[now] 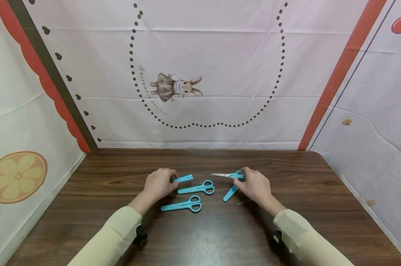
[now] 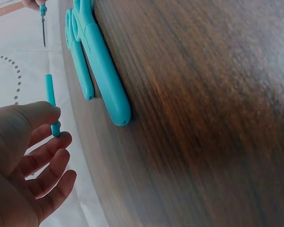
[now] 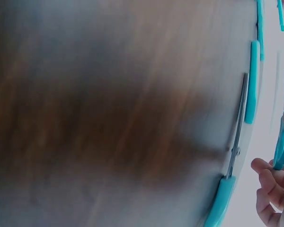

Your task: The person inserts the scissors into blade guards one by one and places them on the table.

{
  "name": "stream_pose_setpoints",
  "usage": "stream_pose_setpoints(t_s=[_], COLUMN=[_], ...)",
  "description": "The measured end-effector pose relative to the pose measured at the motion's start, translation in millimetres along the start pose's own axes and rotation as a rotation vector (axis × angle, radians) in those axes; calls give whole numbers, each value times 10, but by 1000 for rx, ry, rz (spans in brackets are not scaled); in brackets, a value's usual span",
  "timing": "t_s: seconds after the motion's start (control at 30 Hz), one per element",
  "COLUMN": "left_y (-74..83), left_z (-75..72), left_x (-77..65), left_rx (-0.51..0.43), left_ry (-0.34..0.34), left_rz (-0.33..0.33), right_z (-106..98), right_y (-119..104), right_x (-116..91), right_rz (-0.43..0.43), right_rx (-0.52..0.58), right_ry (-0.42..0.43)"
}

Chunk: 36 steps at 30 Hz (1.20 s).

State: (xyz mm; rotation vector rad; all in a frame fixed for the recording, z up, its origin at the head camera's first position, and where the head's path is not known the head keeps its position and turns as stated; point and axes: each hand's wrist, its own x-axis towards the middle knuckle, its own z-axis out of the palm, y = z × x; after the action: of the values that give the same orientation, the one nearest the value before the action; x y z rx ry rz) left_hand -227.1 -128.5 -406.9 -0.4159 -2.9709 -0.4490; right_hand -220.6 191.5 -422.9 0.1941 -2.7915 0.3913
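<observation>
My left hand (image 1: 159,183) pinches a light-blue scissors sheath (image 1: 184,178) between thumb and fingers, its far end pointing right. In my right hand (image 1: 255,186) is a pair of scissors (image 1: 236,175), gripped by the blue handles, with bare metal blades pointing left toward the sheath. A gap separates blades and sheath. In the left wrist view the held sheath (image 2: 50,90) is above the table. Under the right hand lie a loose blue sheath (image 1: 230,193) and another pair of bare-bladed scissors (image 3: 222,198), mostly hidden in the head view.
Two pairs of sheathed blue scissors, an upper one (image 1: 190,190) and a lower one (image 1: 177,207), lie on the brown wooden table (image 1: 120,162) between the hands. A printed cloth (image 1: 220,55) hangs behind the table and along both sides.
</observation>
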Motion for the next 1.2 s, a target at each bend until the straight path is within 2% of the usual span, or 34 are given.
stream_pose_setpoints(t_s=[0.23, 0.9, 1.2], left_y=[-11, 22, 36], left_z=[-10, -87, -68], left_x=[-17, -107, -141], left_rx=[0, -22, -36], left_ry=[7, 16, 26], left_rz=[12, 55, 83], right_z=[-9, -58, -34], right_y=[-94, -215, -262], right_x=[-15, -69, -112], right_rz=[-31, -77, -116], right_rx=[-23, 22, 30], right_ry=[30, 38, 44])
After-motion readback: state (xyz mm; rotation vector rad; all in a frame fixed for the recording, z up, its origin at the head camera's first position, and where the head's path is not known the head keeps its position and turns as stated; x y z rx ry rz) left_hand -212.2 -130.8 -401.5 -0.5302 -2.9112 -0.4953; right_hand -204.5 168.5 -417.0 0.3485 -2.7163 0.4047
